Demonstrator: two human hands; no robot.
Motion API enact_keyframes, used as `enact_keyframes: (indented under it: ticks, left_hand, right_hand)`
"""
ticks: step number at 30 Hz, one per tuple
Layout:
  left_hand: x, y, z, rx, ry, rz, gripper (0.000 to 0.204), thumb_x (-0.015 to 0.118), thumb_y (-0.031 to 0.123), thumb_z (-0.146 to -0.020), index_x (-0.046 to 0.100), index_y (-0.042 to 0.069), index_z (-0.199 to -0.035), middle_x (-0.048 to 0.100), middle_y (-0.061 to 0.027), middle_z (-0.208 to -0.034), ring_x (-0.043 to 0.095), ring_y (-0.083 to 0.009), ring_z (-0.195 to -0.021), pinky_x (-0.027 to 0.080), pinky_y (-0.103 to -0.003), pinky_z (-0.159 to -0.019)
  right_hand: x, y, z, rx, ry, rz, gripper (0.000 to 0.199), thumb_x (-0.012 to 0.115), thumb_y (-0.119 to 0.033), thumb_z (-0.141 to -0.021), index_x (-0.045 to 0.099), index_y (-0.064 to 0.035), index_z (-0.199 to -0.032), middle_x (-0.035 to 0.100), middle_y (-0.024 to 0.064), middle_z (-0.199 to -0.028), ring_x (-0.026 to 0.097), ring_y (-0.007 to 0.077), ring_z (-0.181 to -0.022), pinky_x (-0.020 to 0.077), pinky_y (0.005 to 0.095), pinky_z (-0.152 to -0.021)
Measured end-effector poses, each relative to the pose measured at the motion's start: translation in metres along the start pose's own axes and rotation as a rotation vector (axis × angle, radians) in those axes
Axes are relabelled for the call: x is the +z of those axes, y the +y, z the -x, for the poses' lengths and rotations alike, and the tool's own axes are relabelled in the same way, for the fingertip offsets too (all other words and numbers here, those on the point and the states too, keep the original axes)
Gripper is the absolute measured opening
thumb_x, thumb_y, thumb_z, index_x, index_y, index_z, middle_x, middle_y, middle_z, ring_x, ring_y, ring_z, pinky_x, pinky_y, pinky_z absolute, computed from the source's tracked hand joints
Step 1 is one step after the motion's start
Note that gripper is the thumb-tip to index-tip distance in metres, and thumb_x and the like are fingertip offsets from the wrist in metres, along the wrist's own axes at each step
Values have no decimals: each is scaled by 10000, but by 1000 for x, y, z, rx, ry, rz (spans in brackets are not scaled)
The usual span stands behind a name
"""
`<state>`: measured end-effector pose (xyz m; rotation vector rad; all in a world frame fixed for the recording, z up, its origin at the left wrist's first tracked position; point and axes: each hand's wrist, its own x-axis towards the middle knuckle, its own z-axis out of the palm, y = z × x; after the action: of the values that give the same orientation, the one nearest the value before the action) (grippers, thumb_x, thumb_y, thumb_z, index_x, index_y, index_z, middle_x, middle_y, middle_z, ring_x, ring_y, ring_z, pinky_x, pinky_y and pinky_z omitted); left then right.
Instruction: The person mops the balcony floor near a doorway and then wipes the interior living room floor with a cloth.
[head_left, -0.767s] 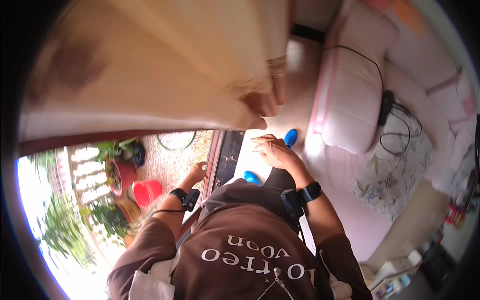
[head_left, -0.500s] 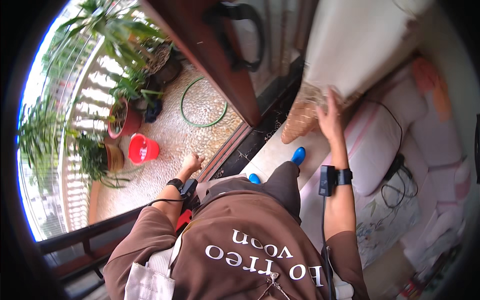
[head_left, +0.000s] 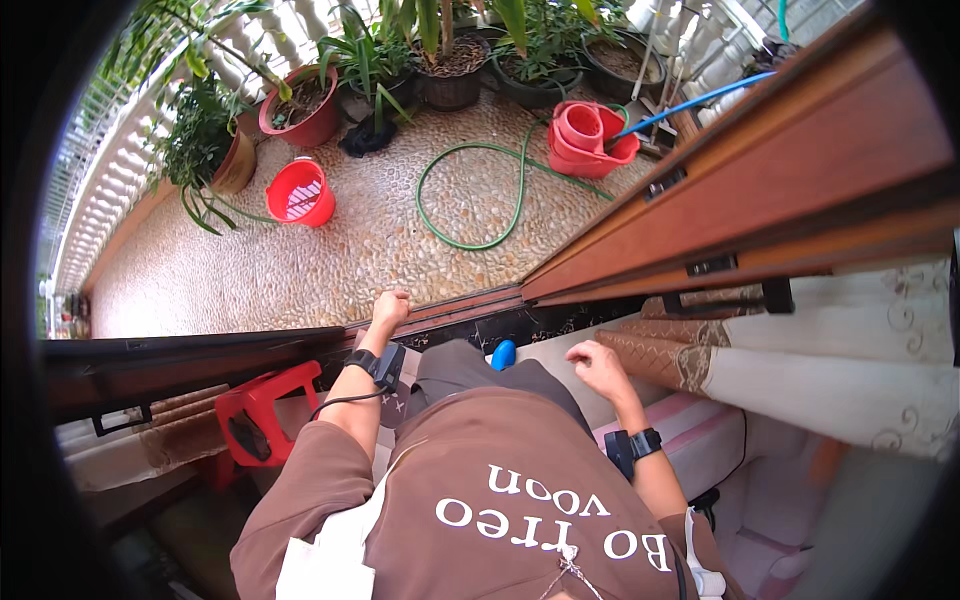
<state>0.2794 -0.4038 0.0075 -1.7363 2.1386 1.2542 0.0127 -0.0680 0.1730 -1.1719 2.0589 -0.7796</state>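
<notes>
My left hand (head_left: 388,308) is closed in a fist and rests on the dark sliding-door track (head_left: 470,318), at the end of the dark door frame (head_left: 200,350). Fingers curled, my right hand (head_left: 597,365) sits against the patterned hem of the cream curtain (head_left: 665,358); whether it grips the cloth is unclear. Both wrists wear black bands. A blue slipper toe (head_left: 503,354) shows between my hands, on the floor by the track.
Beyond the track lies a pebbled balcony with a green hose (head_left: 480,190), a red bucket (head_left: 300,192), a red mop bucket (head_left: 585,135) and several potted plants (head_left: 300,110). A brown wooden door (head_left: 760,190) runs right. A red stool (head_left: 262,405) stands left, pink upholstery (head_left: 700,430) right.
My right hand has come down from the raised curtain to waist height by its hem. My left hand has moved forward onto the door track. The view has swung toward the balcony.
</notes>
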Motion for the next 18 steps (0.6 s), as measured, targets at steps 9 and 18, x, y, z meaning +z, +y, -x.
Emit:
enact_keyframes:
  ticks: [9,18]
  left_hand:
    - [-22,1,-80,-277,44,148,434,611,137,-721,524,12,-1127,627,-190,-903,630,-240,-854,492,-322,-745]
    - [-104,91,-279,82,-284,-558,597,595,141,-684,416,-8,-1234,578,-236,-1032,557,-333,-999,453,-346,-836]
  right_hand:
    - [-1,-45,-133,69,-410,-101,227,519,-210,-804,605,-3,-769,610,143,-719,596,273,-697,445,354,-632]
    - [5,-68,-319,246,-43,-642,129,573,-129,-797,576,-2,-773,558,42,-590,539,106,-549,426,256,-514]
